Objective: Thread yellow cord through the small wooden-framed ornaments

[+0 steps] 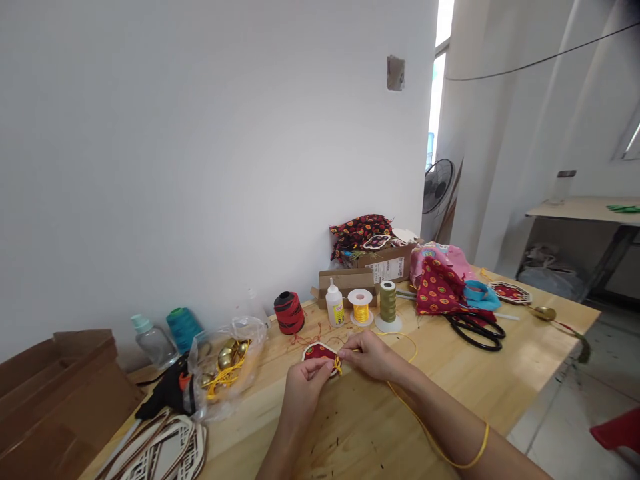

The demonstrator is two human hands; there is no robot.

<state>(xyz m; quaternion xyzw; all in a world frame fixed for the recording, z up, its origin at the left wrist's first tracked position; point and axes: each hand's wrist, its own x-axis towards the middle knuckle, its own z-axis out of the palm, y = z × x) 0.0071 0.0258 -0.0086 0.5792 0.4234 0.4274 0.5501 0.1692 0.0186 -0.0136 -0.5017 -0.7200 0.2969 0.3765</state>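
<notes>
The fingers (pixel 324 368) of both hands are closed and meet at a single spot. A small octagonal red printed-fabric piece (pixel 319 353) is held by the left hand (pixel 303 393), and a yellow cord (pixel 338 365) is pinched at the edge of that piece by the right hand (pixel 367 355).

Slippage of the cord is the main risk, and it could be caused by any slackening of the pinch. Its long, loose run, which trails across the right forearm, could also be tugged by an arm movement or snagged on nearby items.

The piece lies between both sets of fingers, touching them and raised slightly above the wooden worktop (pixel 480 373). Beyond it stand a red-and-black thread cone (pixel 289 312), a white glue bottle (pixel 335 305), a yellow thread spool (pixel 361 307) and an olive thread cone (pixel 387 301). To the left, a clear plastic bag (pixel 237 347) of brass bells lies against a black hot-glue gun (pixel 173 393) (contact between a hot nozzle and the bag should be avoided, though the gun's temperature cannot be told). To the right lie black-handled scissors (pixel 475 331).
</notes>
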